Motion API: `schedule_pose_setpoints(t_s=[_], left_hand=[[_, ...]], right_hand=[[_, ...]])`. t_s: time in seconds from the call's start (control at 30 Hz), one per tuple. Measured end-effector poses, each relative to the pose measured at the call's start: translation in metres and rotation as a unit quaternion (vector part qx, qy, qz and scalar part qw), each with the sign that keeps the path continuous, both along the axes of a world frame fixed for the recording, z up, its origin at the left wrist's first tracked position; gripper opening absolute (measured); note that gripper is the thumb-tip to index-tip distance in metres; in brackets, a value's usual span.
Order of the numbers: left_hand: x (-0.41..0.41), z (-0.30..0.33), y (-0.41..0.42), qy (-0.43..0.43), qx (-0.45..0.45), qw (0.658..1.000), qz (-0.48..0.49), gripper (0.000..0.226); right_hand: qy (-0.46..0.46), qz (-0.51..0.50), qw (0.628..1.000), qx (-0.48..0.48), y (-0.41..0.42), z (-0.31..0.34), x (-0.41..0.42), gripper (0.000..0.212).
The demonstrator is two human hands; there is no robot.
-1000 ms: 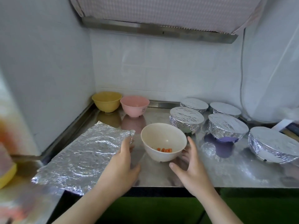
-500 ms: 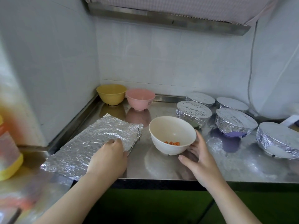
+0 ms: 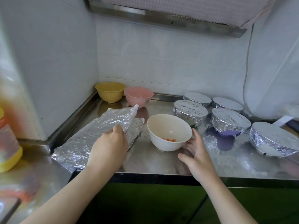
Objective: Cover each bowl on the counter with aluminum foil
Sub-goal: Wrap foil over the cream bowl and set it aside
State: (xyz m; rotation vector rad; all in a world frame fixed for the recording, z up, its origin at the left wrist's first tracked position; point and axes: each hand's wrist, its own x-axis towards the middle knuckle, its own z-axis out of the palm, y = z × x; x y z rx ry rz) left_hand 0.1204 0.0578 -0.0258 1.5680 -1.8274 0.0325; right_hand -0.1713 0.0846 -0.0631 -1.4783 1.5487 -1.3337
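Observation:
A cream bowl (image 3: 169,131) with a few orange bits inside stands uncovered at the middle of the steel counter (image 3: 150,162). My right hand (image 3: 196,154) touches its right side with straight fingers. To its left lies a stack of foil sheets (image 3: 77,146). My left hand (image 3: 110,146) pinches the top foil sheet (image 3: 119,118) and holds its far end lifted off the stack. A yellow bowl (image 3: 110,91) and a pink bowl (image 3: 138,96) stand uncovered in the back left corner. Several foil-covered bowls (image 3: 190,110) stand at the right.
Tiled walls close the back and left of the counter. A yellow-based bottle (image 3: 8,143) stands on the left ledge. A range hood (image 3: 161,15) hangs overhead. A white cable (image 3: 246,70) runs down the right wall. Green cabinet fronts lie below the counter edge.
My left hand has taken hold of the top foil sheet and raised its far end off the stack. My right hand stays at the cream bowl's side.

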Motion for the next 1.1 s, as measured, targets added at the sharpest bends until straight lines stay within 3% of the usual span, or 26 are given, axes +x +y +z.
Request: schedule_pose_setpoints(t_s=[0.17,0.37,0.57,0.67,0.97,1.1], left_hand=[[-0.007,0.003,0.007,-0.016,-0.072,0.997,-0.01,0.014],[-0.011,0.006,0.01,-0.04,-0.079,0.996,-0.012,0.011],[-0.013,0.005,0.016,-0.047,-0.101,0.993,-0.035,0.018],[-0.014,0.004,0.017,-0.038,-0.112,0.992,-0.051,0.025],[-0.022,0.012,0.02,0.003,-0.201,0.975,-0.092,0.016],[-0.034,0.016,0.022,-0.029,-0.237,0.963,-0.126,0.035]], right_hand=[[-0.019,-0.011,1.0,0.004,0.003,0.002,0.002,0.094],[-0.024,-0.009,1.0,0.0,0.005,0.006,0.004,0.089],[-0.007,0.017,1.0,-0.003,0.007,0.007,0.003,0.108],[-0.004,0.026,1.0,-0.006,0.009,0.01,0.003,0.106],[-0.016,0.047,0.999,0.001,0.008,0.01,0.002,0.109],[-0.049,0.039,0.998,0.007,0.007,0.008,0.0,0.104]])
